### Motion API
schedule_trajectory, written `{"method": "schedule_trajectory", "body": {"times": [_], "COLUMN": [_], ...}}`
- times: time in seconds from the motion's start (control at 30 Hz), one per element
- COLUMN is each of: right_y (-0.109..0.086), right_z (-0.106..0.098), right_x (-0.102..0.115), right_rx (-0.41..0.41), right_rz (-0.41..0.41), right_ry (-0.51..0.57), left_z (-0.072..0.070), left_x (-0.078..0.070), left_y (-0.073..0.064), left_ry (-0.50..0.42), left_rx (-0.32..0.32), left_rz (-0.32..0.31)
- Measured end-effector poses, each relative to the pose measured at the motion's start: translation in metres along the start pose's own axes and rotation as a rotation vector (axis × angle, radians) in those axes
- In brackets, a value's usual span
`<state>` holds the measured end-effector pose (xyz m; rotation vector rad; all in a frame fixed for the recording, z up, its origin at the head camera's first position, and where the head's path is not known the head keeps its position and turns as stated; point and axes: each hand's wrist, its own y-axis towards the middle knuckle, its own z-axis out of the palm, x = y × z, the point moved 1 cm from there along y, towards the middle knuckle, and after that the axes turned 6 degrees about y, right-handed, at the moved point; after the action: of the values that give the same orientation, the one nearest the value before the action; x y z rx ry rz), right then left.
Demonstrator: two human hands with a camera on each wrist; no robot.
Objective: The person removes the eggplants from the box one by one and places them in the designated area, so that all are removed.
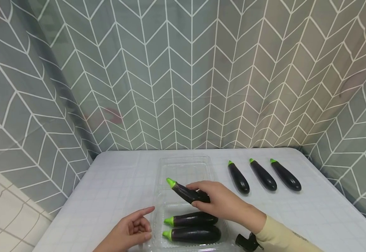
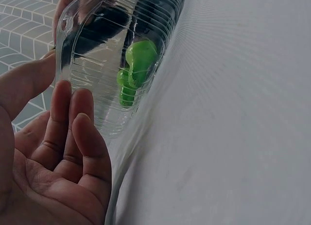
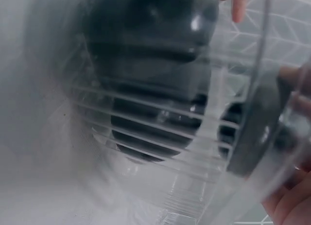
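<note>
Clear ribbed plastic container (image 3: 170, 186), is filling the centre; two dark glossy eggplants (image 3: 155, 130), are showing through its wall; third eggplant (image 3: 257, 132), blurred, right, is resting in right hand (image 3: 291, 200); patterned curtain (image 3: 284, 28), is hanging upper right; white tablecloth (image 3: 34, 152), is covering left.

Eggplants (image 1: 239, 179), six: three on the table (image 1: 123, 185), two in the clear container (image 1: 186, 171), one in the fingers (image 1: 198, 184) of the right hand (image 1: 217, 197) | Clear container, one, in two sections | Hands, two: right hand and left hand (image 1: 127, 229) | Table, one | Pale sleeve (image 1: 283, 236), one | Black object (image 1: 248, 242), one
</note>
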<state>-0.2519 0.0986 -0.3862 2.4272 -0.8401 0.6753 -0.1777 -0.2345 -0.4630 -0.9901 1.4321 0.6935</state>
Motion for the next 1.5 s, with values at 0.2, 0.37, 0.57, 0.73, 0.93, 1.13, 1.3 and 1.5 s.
{"method": "schedule_trajectory", "body": {"times": [0.2, 0.37, 0.57, 0.73, 0.93, 1.13, 1.3, 1.5], "right_y": [-0.004, -0.007, -0.014, -0.022, -0.033, -0.043, -0.050, -0.057], "right_z": [-0.003, -0.005, -0.011, -0.017, -0.023, -0.028, -0.032, -0.034], "right_x": [-0.002, -0.002, 0.002, 0.004, 0.002, -0.002, -0.006, -0.010], "right_rx": [-0.019, -0.019, -0.049, -0.081, -0.108, -0.118, -0.127, -0.139], "right_rz": [-0.001, 0.042, 0.078, 0.093, 0.139, 0.190, 0.230, 0.239], "right_ry": [0.085, 0.144, 0.165, 0.184, 0.202, 0.228, 0.240, 0.258], "left_z": [0.000, 0.001, 0.002, 0.001, 0.001, 0.001, 0.001, 0.001], "left_x": [0.000, -0.001, -0.002, -0.002, 0.000, -0.001, -0.001, 0.000], "left_y": [-0.001, -0.002, -0.001, -0.002, -0.001, -0.002, -0.002, -0.002], "left_ry": [0.001, 0.006, 0.011, -0.004, 0.004, 0.005, 0.004, 0.008], "left_rx": [0.010, 0.018, 0.011, 0.019, 0.022, 0.029, 0.025, 0.017], "left_rz": [0.034, 0.039, 0.012, 0.044, 0.062, 0.075, 0.069, 0.061]}}
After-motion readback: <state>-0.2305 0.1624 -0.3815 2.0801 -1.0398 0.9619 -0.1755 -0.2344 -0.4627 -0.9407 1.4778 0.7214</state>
